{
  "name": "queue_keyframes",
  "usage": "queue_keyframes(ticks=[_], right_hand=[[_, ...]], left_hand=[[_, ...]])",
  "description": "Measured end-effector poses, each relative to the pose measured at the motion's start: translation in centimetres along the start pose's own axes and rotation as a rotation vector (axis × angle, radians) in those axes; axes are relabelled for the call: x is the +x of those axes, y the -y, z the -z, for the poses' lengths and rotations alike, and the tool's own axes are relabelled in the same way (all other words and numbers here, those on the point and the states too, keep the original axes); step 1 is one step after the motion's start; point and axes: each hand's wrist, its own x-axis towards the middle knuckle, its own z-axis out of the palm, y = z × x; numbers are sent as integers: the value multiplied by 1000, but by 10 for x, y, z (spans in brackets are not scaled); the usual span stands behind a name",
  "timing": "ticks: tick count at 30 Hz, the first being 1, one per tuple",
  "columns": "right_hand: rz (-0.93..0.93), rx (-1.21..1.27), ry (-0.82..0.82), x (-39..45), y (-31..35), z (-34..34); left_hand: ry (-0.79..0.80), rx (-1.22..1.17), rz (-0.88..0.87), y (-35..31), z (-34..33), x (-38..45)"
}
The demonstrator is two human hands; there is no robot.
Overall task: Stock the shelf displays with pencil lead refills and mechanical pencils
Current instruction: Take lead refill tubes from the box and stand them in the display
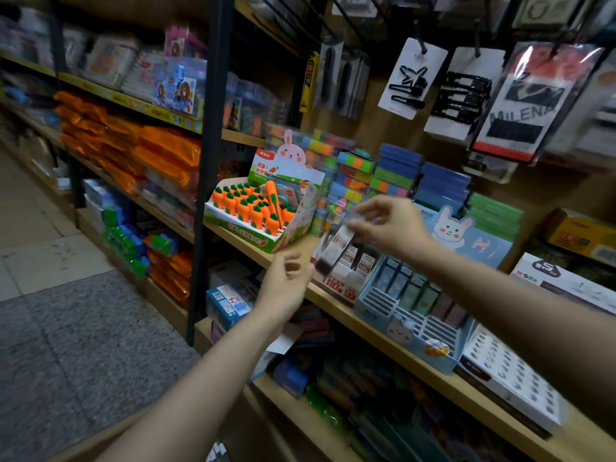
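A wooden shelf [336,311] is being faced, with a blue display box [413,325] of lead refill cases standing on it between a white refill box [340,278] and a white tray with holes [510,371]. A carrot display [260,215] is sitting further left. The right hand [393,225] is being held above the white box, its fingers pinched on a blurred lead refill pack [336,248]. The left hand [283,285] is being held just beside the pack's lower end, fingers relaxed and apart.
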Motion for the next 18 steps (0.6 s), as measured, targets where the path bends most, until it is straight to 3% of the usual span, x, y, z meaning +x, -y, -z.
queue_keyframes(ticks=[4,10,18], right_hand=[[41,-97,-182,32,-3,13],[117,-230,-169,48,-22,-17],[113,-368,-105,43,-36,-44]], left_hand=[[-94,210,-37,10,13,19],[5,328,-218,23,-15,31],[88,217,-203,37,-24,33]])
